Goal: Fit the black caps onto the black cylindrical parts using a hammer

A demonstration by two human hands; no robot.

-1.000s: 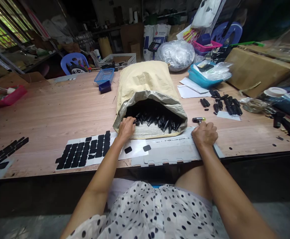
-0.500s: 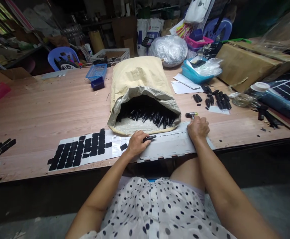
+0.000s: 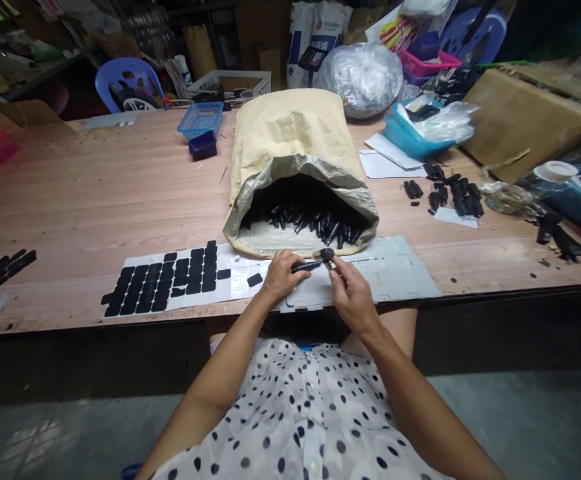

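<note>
My left hand (image 3: 281,277) is closed around a slim black piece (image 3: 306,266), and my right hand (image 3: 354,297) grips a small hammer (image 3: 327,254), its dark head right by the piece's tip; touching or not, I can't tell! The two hands are close but apart, over the grey board (image 3: 405,270) at the table's edge. Off to my left, black patches (image 3: 143,287) sit in rows on a white sheet (image 3: 224,257). Just past my fingers, the cream sack (image 3: 295,123) gapes towards me, more black pieces (image 3: 328,227) heaped inside. Farther back, there's a blue basket (image 3: 200,119) and a clear plastic bundle (image 3: 360,77).
</note>
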